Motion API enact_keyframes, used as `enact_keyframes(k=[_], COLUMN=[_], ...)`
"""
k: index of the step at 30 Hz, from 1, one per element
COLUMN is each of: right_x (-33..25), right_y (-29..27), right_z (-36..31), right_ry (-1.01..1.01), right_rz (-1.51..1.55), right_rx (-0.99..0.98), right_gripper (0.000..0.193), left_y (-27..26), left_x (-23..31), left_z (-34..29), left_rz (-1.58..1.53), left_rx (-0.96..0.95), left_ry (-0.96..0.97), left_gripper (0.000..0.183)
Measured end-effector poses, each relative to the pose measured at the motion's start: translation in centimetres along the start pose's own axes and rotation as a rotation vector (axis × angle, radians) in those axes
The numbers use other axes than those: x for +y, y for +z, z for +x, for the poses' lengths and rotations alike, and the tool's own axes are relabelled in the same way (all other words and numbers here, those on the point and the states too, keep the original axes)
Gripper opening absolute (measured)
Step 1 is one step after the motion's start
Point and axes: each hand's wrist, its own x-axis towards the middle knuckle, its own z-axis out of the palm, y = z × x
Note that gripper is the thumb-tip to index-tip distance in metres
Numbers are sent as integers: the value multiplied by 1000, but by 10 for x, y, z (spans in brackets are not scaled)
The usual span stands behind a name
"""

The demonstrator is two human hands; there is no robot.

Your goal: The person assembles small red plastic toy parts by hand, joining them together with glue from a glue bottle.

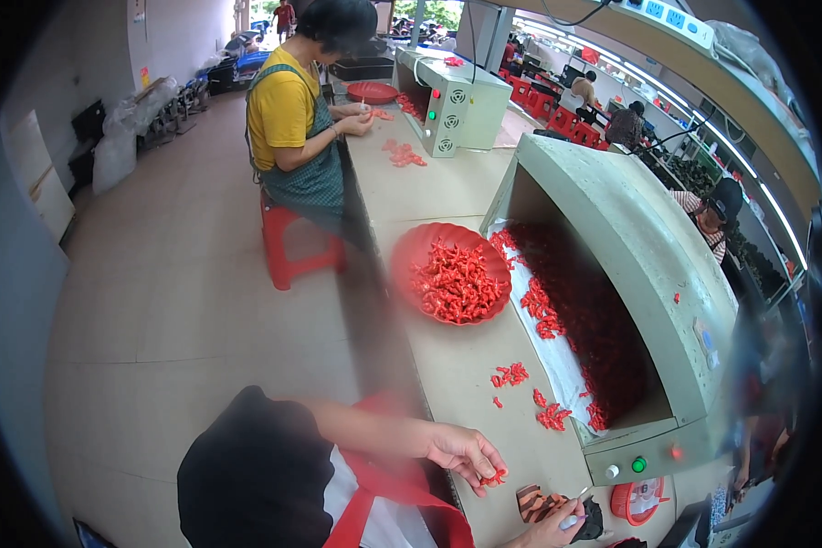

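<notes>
My left hand (466, 452) is closed over the bench's near edge, pinching a small red molded piece (494, 478) between thumb and fingers. At the lower right, my right hand (553, 530) grips a slim pen-like tool (571, 521) with a pale handle, its thin tip pointing up and away. Beside that hand lie an orange-and-black striped cloth (539, 502) and a dark bundle (591, 521). Farther along the bench, loose red pieces (511, 374) lie in small clusters. Beyond them stands a red scalloped bowl (404, 279) heaped with similar pieces.
A pale green box machine (630, 228) with a wide dark opening stands on the right; red pieces lie on white cloth (557, 361) at its mouth. A red basket (623, 500) sits near its corner. Ahead, a co-worker in yellow (283, 114) sits on a red stool (279, 247).
</notes>
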Motion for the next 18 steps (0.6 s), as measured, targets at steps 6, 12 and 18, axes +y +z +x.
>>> enact_keyframes(k=[6, 12, 18], right_x=[7, -11, 9], right_y=[-14, 4, 0], right_z=[0, -12, 8], right_ry=[269, -330, -252], right_rz=[131, -194, -277], right_rx=[37, 69, 134], right_gripper=[6, 9, 14], left_y=[-17, -6, 4], left_x=[-8, 7, 11], left_z=[17, 24, 63], left_rz=[-13, -93, -95], left_rx=[-32, -161, -277], left_ry=[-66, -64, -230], left_gripper=[28, 32, 36])
